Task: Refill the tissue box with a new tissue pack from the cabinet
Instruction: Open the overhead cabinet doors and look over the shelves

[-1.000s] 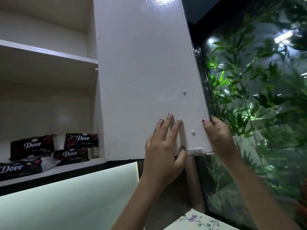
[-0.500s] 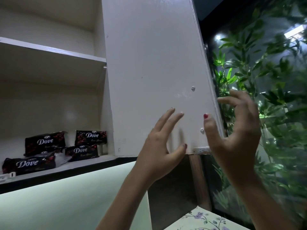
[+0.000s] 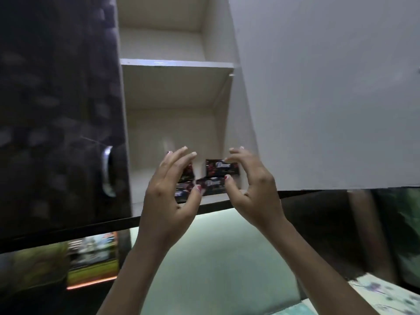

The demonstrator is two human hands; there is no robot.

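The wall cabinet stands open, its white door (image 3: pixel 329 98) swung out to the right. On its bottom shelf (image 3: pixel 213 202) lie several dark Dove tissue packs (image 3: pixel 221 167), partly hidden behind my fingers. My left hand (image 3: pixel 172 192) and my right hand (image 3: pixel 250 185) are both raised in front of the shelf, fingers spread and curled, holding nothing. They are just short of the packs. A floral-patterned surface (image 3: pixel 386 296), perhaps the tissue box, shows at the lower right corner.
A dark glossy closed door with a chrome handle (image 3: pixel 106 171) is on the left. An upper shelf (image 3: pixel 177 63) is bare. A lit pale wall panel (image 3: pixel 216 258) lies below the cabinet, a colourful picture (image 3: pixel 93 258) at lower left.
Both hands have left the white door and moved left in front of the bottom shelf. The view has swung left, so the open compartment is now centred.
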